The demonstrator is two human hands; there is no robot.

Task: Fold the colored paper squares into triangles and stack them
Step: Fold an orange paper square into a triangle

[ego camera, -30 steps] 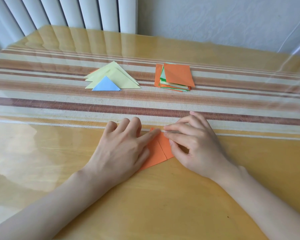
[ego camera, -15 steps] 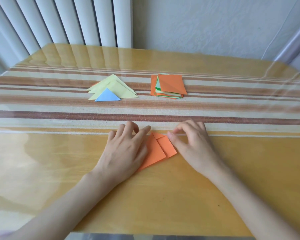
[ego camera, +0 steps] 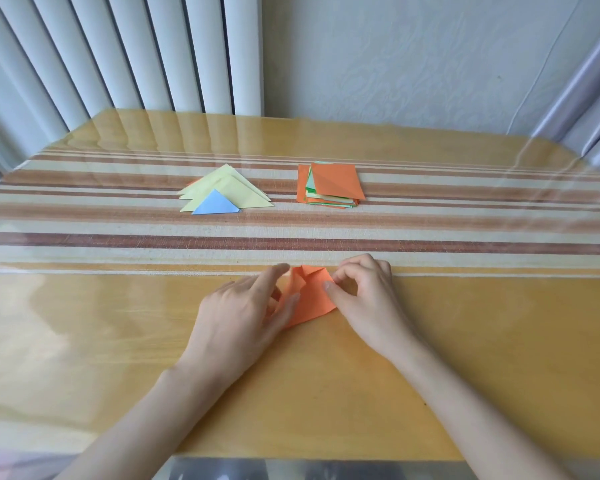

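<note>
An orange paper [ego camera: 310, 299], partly folded, lies on the table between my hands. My left hand [ego camera: 243, 317] rests on its left part, index finger stretched over the top corner. My right hand [ego camera: 364, 292] pinches the paper's right flap between thumb and fingers and lifts it a little. Farther back on the left sits the stack of folded triangles [ego camera: 227, 192], pale yellow with a small blue triangle [ego camera: 216, 204] in front. To its right is the pile of unfolded squares [ego camera: 331, 187], orange on top with green and yellow edges showing.
The table [ego camera: 465, 341] is glossy yellow wood with a striped runner [ego camera: 430, 237] under a clear cover. Vertical blinds [ego camera: 118, 53] and a wall stand behind it. The near table edge runs along the bottom of the view.
The view has tilted up, showing more wall. My right hand went from pressing the orange paper flat to pinching and raising its right flap. My left index finger has stretched out.
</note>
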